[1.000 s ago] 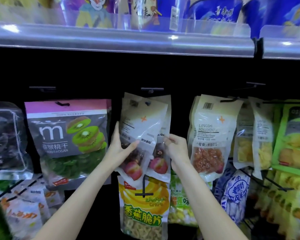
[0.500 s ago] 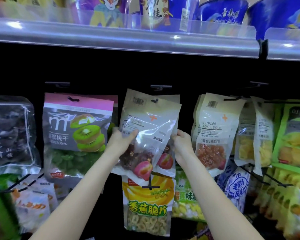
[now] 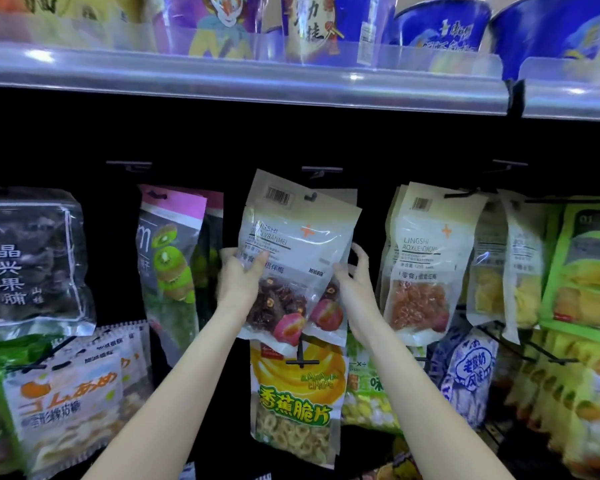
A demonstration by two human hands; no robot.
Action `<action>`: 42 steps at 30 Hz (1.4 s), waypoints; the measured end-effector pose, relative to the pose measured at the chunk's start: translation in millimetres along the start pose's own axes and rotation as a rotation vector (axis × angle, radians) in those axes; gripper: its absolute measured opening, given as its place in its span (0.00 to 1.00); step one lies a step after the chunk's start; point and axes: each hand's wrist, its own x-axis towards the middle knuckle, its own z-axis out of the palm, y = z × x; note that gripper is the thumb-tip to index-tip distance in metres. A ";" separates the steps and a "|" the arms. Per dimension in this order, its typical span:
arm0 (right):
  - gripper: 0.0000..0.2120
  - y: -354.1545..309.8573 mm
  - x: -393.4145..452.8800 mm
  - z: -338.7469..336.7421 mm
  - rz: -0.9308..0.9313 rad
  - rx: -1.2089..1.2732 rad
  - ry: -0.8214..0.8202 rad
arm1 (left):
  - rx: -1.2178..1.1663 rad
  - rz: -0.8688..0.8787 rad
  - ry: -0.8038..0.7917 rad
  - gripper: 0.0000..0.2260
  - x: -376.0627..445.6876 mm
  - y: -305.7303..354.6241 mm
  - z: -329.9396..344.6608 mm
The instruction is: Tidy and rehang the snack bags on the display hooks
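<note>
Both forearms reach up from the lower edge of the view toward the middle hook (image 3: 313,196) of the upper peg row. Left hand (image 3: 240,284): wrist raised, palm against the left edge of the front plum bag (image 3: 293,261), thumb lying across the bag's clear face, remaining fingers behind it, so the bag is grasped at mid-height. Right hand (image 3: 355,284): thumb pressed on the bag's lower right edge, fingers (image 3: 361,252) spread and lightly curled just past that edge; whether they touch the front bag or the second bag (image 3: 329,311) behind it is unclear.

Front plum bag: tilted, top leaning left, barcode uppermost, hang hole at the hook tip. It overlaps the second bag of the same kind.

Neighbours: kiwi bag (image 3: 168,258) hangs to the left, orange-fruit bag (image 3: 425,265) to the right, banana chip bag (image 3: 297,396) on the peg directly below. Shelf edge (image 3: 243,83) runs above
</note>
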 end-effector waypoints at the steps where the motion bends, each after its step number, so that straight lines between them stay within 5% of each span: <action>1: 0.26 2.9 -6.2 0.3 -0.063 -0.022 -0.027 | 0.003 0.007 0.003 0.25 -1.5 -0.1 -0.7; 5: 0.28 17.1 -12.7 0.5 -0.147 -0.102 -0.038 | -0.026 0.031 -0.031 0.25 -6.0 -2.6 -4.8; 10: 0.06 27.4 -16.1 3.9 -0.017 -0.306 -0.052 | 0.121 0.159 0.005 0.30 -27.9 -10.7 -13.0; 14: 0.12 25.6 -31.9 7.7 0.009 -0.474 -0.004 | 0.542 0.288 0.020 0.44 -52.2 -21.1 -15.8; 25: 0.14 33.6 -46.0 15.7 -0.257 -0.736 0.194 | 0.988 0.419 -0.139 0.59 -62.4 -41.9 -36.5; 28: 0.19 36.4 -45.2 13.7 -0.248 -0.649 0.091 | 0.944 0.417 -0.134 0.57 -58.3 -46.9 -38.4; 33: 0.23 40.9 -37.8 7.2 0.043 -0.253 -0.237 | 0.777 0.445 -0.147 0.55 -52.4 -52.0 -41.1; 42: 0.15 42.2 -24.8 15.4 -0.066 -0.565 -0.254 | 0.629 0.518 -0.106 0.50 -52.9 -56.1 -45.5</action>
